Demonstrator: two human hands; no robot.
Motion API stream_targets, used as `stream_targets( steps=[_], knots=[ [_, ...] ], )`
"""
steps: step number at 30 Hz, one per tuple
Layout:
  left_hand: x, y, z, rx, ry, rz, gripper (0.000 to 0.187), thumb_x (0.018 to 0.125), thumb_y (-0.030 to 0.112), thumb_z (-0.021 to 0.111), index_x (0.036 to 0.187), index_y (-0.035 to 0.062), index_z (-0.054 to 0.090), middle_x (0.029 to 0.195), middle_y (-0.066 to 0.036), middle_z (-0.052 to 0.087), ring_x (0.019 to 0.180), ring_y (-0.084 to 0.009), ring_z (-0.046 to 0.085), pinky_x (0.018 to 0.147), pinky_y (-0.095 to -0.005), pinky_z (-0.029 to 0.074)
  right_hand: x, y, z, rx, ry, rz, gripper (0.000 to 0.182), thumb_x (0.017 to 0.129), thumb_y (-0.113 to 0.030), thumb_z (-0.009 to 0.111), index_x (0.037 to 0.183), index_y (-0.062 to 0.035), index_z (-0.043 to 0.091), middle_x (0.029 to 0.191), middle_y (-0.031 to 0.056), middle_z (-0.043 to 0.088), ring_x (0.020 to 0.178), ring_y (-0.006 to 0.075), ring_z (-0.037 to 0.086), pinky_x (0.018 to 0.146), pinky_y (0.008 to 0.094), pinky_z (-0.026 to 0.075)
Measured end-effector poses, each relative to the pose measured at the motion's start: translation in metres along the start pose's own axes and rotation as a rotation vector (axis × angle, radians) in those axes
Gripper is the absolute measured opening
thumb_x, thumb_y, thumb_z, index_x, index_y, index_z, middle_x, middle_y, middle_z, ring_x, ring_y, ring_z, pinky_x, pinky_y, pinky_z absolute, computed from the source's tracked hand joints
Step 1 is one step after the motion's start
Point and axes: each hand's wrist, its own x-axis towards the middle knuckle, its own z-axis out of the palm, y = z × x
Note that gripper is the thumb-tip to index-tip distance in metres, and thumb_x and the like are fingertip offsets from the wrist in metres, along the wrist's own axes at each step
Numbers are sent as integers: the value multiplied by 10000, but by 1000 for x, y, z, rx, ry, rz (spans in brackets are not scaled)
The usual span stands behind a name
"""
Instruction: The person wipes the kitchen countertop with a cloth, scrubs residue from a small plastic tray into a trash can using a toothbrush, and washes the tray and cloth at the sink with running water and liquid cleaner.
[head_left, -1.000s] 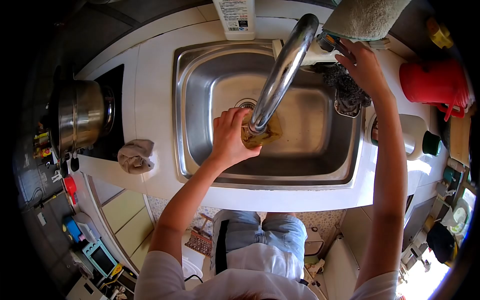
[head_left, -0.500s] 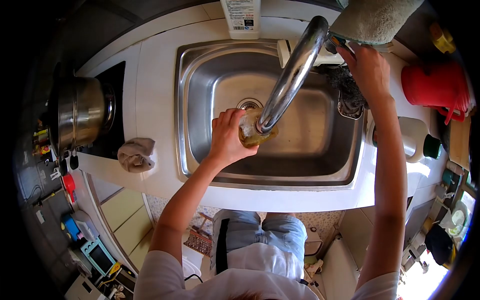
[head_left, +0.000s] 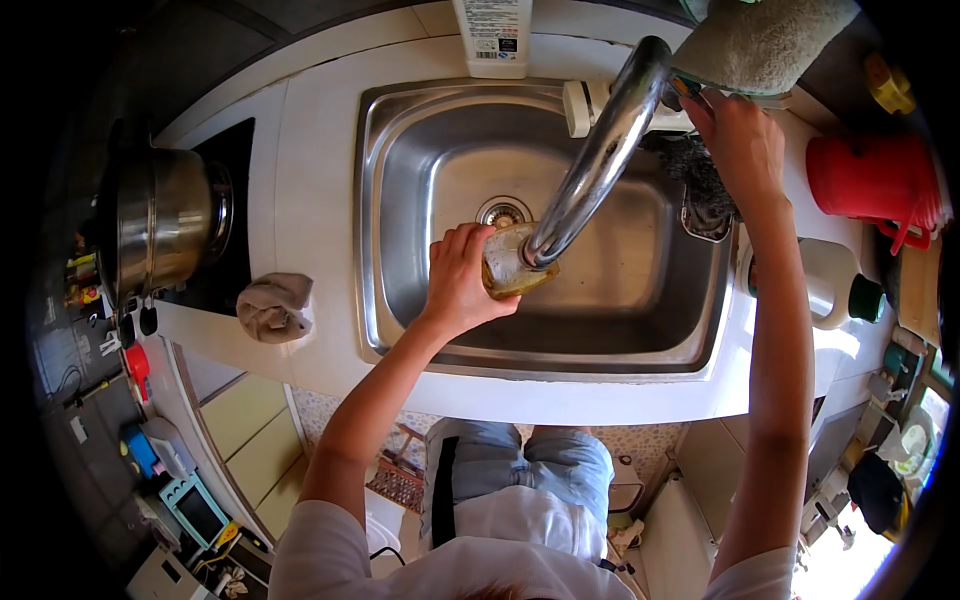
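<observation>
My left hand is closed around the side of a yellowish, see-through cup, directly below the spout of the chrome faucet. A whitish patch, perhaps water, shows inside the cup; the spout hides part of it. The cup is held over the steel sink, close to the drain. At the back right, my right hand grips the faucet handle, whose end is mostly covered by the fingers.
A dark scrubber sits in a holder at the sink's right corner. A white bottle stands behind. Rightward are a jug and red container. Leftward lie a crumpled cloth and a metal pot. A towel hangs overhead.
The whitish area in the cup looks larger and smoother, and the cup appears slightly tilted. My right hand stays at the faucet handle. The whole view has shifted slightly.
</observation>
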Motion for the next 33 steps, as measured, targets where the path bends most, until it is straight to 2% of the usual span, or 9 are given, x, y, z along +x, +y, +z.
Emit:
stream_targets(
  steps=[4, 7, 10, 19, 22, 28, 33],
  knots=[
    [-3, -1, 4, -11, 4, 11, 779, 458, 276, 821, 1106, 33, 464, 1091, -130, 490, 1027, -278, 471, 855, -404, 356, 1, 0, 0, 0, 4, -8, 320, 842, -352, 589, 763, -46, 643, 649, 160, 611, 619, 344, 611, 550, 427, 479],
    [-4, -3, 9, -29, -5, 15, 798, 460, 265, 818, 1132, 65, 436, 1103, -114, 477, 1019, -276, 465, 852, -403, 352, 2, 6, 7, -16, 11, -34, 292, 870, -363, 548, 1000, -111, 619, 683, 178, 610, 638, 377, 603, 563, 452, 479],
    [-3, -2, 14, -53, -7, 21, 803, 457, 265, 822, 1134, 66, 436, 1098, -111, 480, 1015, -277, 467, 850, -406, 350, 2, 4, 2, -19, -20, -22, 295, 872, -353, 549, 1014, -96, 583, 700, 185, 610, 646, 389, 599, 563, 465, 474],
    [10, 0, 22, -60, 83, 11, 804, 452, 247, 819, 1134, 60, 436, 1078, -105, 488, 992, -273, 476, 823, -407, 352, 1, 3, 3, -6, 3, -33, 306, 874, -352, 545, 1024, -87, 574, 699, 183, 610, 653, 390, 598, 575, 471, 472],
    [15, -2, 24, -66, 117, 9, 803, 449, 241, 818, 1132, 56, 436, 1077, -106, 489, 982, -272, 479, 817, -408, 353, 2, -5, -1, -51, 17, 6, 243, 824, -318, 618, 886, -83, 629, 680, 137, 625, 651, 332, 621, 561, 430, 494],
    [18, -2, 28, -65, 138, 8, 806, 448, 238, 817, 1133, 56, 433, 1073, -108, 491, 974, -270, 482, 802, -407, 354, 4, -12, 4, 1, 51, 2, 242, 832, -319, 604, 874, -81, 621, 662, 158, 622, 633, 353, 619, 567, 440, 494],
    [17, -3, 32, -65, 147, 17, 811, 446, 238, 818, 1138, 64, 433, 1076, -108, 490, 972, -272, 481, 792, -405, 352, 6, -22, 12, 42, 53, 94, 276, 836, -332, 593, 834, -57, 621, 672, 184, 625, 643, 371, 622, 586, 447, 499]
  ],
)
